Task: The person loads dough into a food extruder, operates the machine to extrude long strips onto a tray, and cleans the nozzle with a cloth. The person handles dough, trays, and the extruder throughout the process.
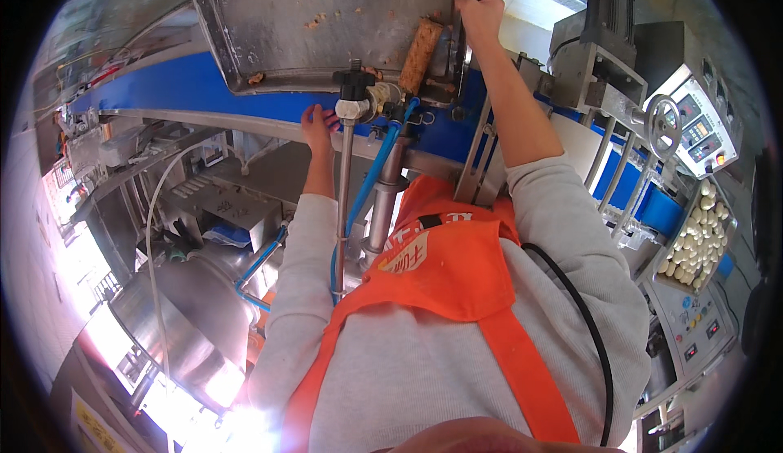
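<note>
A shallow metal tray (277, 21) with brown crumbs stuck to its surface is tilted above a blue conveyor belt (171, 86). My right hand (482, 14) is closed around the tray's right rim. Just below the tray's near edge is my left hand (317, 125), fingers partly bent and apart, with nothing visible in it. A brown, crumbly-looking bar (422, 53) lies slanted at the tray's right side. In front of it stands a metal pipe fitting with a black knob (353, 86), which hides part of the tray's near edge.
Blue hoses (377, 172) run down beside the metal pipe in front of my body. A steel bowl-shaped vessel (183, 322) stands at the lower left. At right are a handwheel (662, 127), a control panel (697, 127) and a tray of pale oval pieces (693, 241).
</note>
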The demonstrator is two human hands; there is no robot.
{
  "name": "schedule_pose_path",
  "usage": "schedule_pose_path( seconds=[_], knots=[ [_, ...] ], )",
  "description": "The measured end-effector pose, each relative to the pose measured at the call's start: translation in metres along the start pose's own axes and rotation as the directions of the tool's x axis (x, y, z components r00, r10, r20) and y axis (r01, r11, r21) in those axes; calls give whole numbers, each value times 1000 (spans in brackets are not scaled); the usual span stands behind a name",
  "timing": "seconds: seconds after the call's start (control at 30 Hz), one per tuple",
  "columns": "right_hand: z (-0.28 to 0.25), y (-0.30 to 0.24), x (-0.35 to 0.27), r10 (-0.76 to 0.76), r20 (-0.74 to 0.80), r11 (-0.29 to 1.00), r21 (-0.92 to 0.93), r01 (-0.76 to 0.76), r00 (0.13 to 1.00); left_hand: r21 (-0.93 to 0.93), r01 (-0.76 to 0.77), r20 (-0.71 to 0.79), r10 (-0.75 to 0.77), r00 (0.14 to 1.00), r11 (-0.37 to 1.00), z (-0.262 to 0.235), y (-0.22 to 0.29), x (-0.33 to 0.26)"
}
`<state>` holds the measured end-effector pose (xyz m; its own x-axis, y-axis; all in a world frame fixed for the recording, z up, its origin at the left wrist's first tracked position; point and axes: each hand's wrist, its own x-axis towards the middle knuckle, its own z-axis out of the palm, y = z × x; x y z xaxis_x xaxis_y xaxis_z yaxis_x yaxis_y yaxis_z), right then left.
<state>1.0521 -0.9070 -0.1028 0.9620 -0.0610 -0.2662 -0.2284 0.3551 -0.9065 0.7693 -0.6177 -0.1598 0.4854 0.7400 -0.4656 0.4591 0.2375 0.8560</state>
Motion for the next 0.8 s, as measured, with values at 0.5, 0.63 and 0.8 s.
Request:
schedule_pose_path(
  seconds=[0.5, 0.63, 0.8],
  knots=[
    [-9, 19, 11, -156, -36, 948, -287, 139, 987, -243, 0, 204, 51, 978, 970, 25, -31, 73],
    [-8, 9, 9, -136, -72, 947, -303, 108, 988, -289, -96, 177, 152, 972, 953, 53, 41, -2],
    [-3, 11, 10, -117, -86, 972, -214, 97, 989, -314, 35, 193, 28, 981, 949, 56, 70, -22]
  ],
)
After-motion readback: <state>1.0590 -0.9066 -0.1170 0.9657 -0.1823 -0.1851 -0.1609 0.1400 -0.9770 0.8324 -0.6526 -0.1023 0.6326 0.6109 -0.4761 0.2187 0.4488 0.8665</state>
